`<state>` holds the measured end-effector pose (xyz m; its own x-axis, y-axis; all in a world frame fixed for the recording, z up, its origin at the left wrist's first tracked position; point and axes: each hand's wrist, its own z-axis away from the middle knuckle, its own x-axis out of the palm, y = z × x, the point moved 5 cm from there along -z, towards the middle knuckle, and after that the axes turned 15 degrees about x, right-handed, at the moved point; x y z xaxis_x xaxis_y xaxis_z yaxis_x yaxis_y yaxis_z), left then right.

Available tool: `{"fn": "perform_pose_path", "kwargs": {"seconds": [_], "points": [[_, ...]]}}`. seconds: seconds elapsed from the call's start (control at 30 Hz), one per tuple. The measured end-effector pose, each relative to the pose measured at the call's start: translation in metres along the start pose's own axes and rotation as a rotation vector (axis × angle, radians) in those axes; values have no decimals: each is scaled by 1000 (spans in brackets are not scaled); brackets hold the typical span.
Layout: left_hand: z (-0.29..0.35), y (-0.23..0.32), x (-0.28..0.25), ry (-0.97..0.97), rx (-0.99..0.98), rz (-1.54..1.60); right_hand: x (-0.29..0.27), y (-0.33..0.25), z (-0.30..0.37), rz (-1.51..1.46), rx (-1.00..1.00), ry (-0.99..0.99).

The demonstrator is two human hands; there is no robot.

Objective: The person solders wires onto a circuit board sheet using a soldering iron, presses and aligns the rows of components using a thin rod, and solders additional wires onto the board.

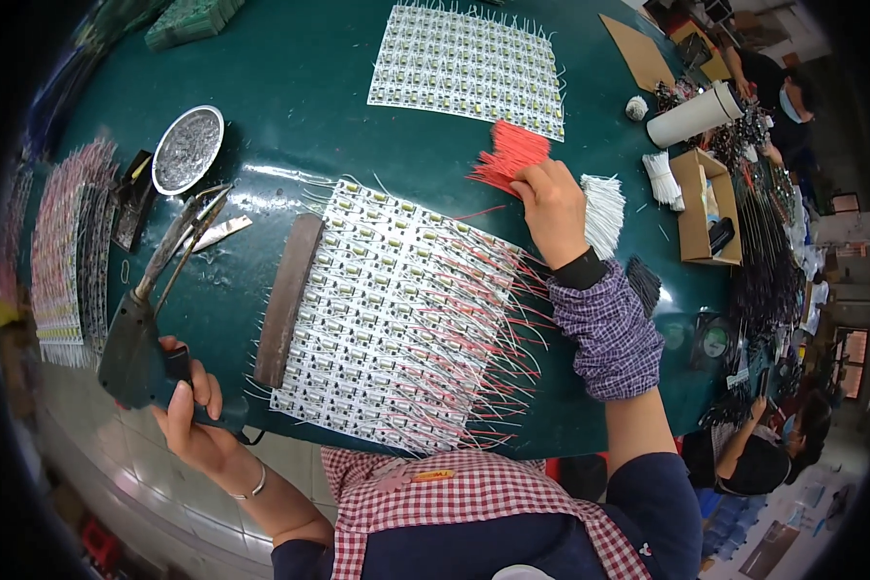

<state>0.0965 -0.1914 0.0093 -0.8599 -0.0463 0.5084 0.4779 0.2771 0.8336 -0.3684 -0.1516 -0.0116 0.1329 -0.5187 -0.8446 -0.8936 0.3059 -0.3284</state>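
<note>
My left hand (195, 406) is wrapped round the grip of a soldering gun (135, 348), whose long tip points up and away over the table. At the far right of the main circuit board panel, my right hand (551, 208) has its fingers bent and pressed at the edge of a pile of short red wires (512, 155). Whether a wire is between the fingertips I cannot make out. The white circuit board panel (358, 280) lies between my hands, with many red and white wires standing out along its right side. A brown bar (290, 300) rests on its left edge.
A silver bowl (188, 150) stands beyond the gun. White wires (602, 213) lie right of my hand. Another panel (469, 68) lies at the back, with stacked panels (68, 251) at left. A white bottle (691, 114) and cardboard box (706, 208) stand at right. Two people sit beyond.
</note>
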Motion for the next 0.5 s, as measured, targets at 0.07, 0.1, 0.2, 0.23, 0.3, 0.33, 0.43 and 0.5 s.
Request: {"fn": "perform_pose_path", "kwargs": {"seconds": [0.07,0.1,0.2,0.23,0.3,0.33,0.43,0.5], "points": [[0,4,9,-10,28,-34,-2,3,-2,-25,-10,-6],[0,6,13,-15,56,-72,-2,6,-2,-26,-19,-3],[4,18,19,-18,53,-66,-3,2,-6,-46,-23,-8],[5,19,21,-20,52,-63,-4,2,-6,-41,-9,-15],[9,20,27,-51,60,-56,-6,2,-7,-39,7,-23],[9,17,28,-54,56,-52,-6,5,-7,-35,27,-32],[14,4,30,-60,-7,-52,-9,7,-10,-72,27,-37],[18,0,33,-42,-1,-51,-10,10,-12,-58,14,-60]]}}
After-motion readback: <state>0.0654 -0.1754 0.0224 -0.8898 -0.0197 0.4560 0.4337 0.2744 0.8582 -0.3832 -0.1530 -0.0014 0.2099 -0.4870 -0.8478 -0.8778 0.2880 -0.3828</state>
